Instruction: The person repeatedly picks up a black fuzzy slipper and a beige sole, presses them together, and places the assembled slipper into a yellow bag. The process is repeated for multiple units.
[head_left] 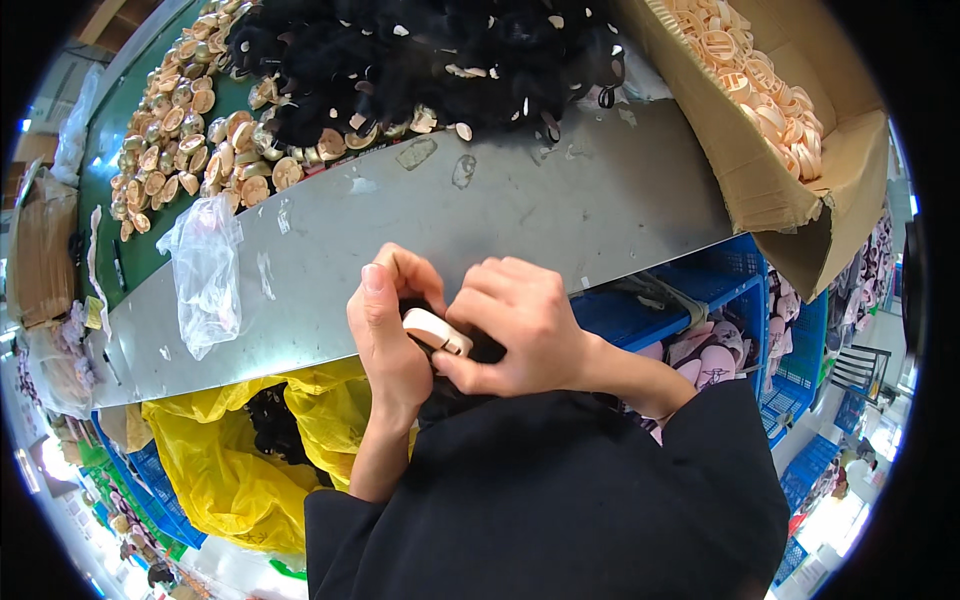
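Close to my body, just off the front edge of the metal table, both hands meet around a pale peach plastic piece [437, 331] with a rounded rim and a slot. Dark material shows around it, partly hidden by my fingers. My left hand [385, 325] is closed about its left side, thumb pointing up. On the other side my right hand [520, 325] grips it with curled fingers, the thumb along its lower end. A heap of black fuzzy pieces [400, 70] with small pale parts lies across the table from my hands.
Gold and peach half-round shells [180, 140] cover the green surface at far left. A cardboard box [800, 215] of peach plastic pieces stands at far right. A clear plastic bag [205, 275] lies left. Below the edge are a yellow bag [220, 470] and blue crates [720, 275].
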